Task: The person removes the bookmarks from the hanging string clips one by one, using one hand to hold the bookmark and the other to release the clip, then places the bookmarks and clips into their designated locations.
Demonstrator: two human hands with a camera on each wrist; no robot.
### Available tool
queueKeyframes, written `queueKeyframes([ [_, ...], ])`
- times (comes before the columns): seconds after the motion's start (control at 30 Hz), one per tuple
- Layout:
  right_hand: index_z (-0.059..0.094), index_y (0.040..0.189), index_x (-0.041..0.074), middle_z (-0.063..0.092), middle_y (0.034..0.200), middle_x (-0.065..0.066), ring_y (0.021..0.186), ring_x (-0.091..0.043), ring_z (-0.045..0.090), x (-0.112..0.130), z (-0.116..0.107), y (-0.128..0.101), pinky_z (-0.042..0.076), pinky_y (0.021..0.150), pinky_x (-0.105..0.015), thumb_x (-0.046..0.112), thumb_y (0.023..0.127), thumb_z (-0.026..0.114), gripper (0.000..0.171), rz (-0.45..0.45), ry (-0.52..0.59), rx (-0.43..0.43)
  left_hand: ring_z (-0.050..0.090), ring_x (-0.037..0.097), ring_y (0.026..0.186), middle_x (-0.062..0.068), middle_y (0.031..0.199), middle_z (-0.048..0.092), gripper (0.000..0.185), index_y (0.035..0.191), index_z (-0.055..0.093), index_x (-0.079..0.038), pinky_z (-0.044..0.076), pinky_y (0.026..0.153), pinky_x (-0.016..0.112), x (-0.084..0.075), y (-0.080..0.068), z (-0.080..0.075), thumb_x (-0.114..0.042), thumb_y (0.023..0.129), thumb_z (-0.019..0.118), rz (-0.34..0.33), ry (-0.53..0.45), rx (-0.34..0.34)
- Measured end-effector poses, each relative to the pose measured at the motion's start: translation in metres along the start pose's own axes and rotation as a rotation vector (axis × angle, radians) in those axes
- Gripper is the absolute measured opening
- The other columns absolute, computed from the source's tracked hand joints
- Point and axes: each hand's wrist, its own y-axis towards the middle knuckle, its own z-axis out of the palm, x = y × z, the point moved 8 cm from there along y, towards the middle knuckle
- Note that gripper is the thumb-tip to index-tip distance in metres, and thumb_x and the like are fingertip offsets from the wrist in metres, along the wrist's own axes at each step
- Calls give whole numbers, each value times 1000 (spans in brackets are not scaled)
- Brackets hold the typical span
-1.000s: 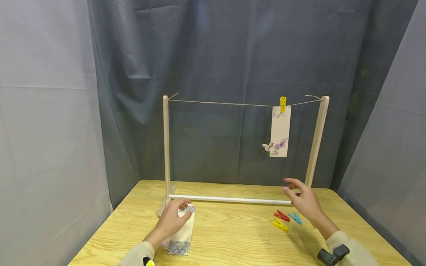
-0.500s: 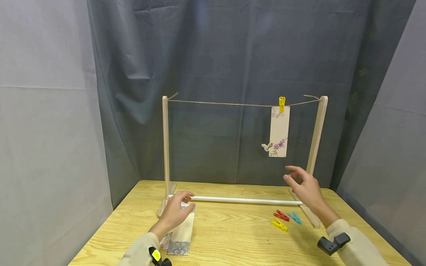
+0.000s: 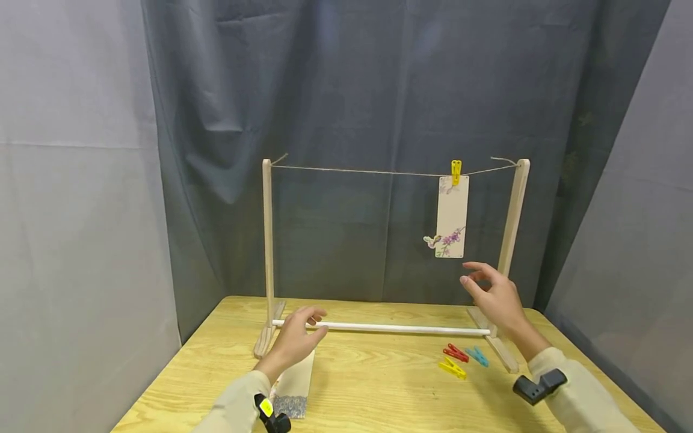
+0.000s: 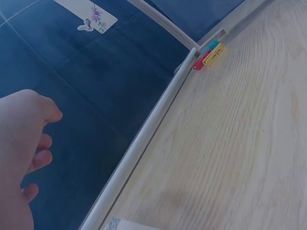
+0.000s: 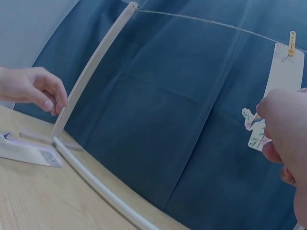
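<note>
A wooden frame (image 3: 267,240) with a string (image 3: 368,172) across its top stands at the back of the table. A yellow peg (image 3: 456,171) holds a floral card (image 3: 452,213) on the string. My right hand (image 3: 489,291) hovers just below that card, fingers loosely bent, holding nothing. My left hand (image 3: 300,334) floats over the frame's white bottom rod (image 3: 400,328), fingers relaxed and empty. Under the left wrist a second patterned card (image 3: 295,385) lies flat on the table. The hanging card (image 5: 288,72) also shows in the right wrist view.
A red peg (image 3: 456,353), a blue peg (image 3: 478,356) and a yellow peg (image 3: 452,368) lie together on the wooden table (image 3: 379,391) near the frame's right foot (image 3: 500,352). Grey curtains close off the back and sides.
My left hand has lifted off the card on the table and moved forward over the rod. My right hand has risen from near the pegs to just under the hanging card.
</note>
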Motion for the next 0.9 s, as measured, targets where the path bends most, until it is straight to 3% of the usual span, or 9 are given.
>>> queueKeyframes([
  [0.23, 61, 139, 5, 66, 108, -19, 73, -31, 71, 7, -2, 10, 56, 58, -27, 30, 105, 63, 41, -16, 30, -23, 63, 29, 102, 2, 108, 65, 25, 120, 71, -9, 51, 88, 47, -7, 12, 10, -15, 95, 73, 13, -6, 7],
  [0.5, 60, 140, 6, 65, 109, -18, 66, -16, 66, 7, -2, 21, 55, 56, -29, 30, 106, 62, 42, -1, 60, -31, 62, 31, 100, 2, 104, 65, 22, 116, 71, -9, 51, 88, 47, -19, 28, 25, -10, 94, 73, 15, -58, -7],
  [0.9, 58, 143, 8, 63, 112, -16, 63, -16, 61, 13, -27, 41, 46, 48, -30, 32, 107, 60, 43, 25, 115, -90, 63, 26, 97, 0, 101, 66, 20, 113, 72, -9, 52, 88, 45, -28, 54, 43, -11, 94, 75, 15, -113, -34],
])
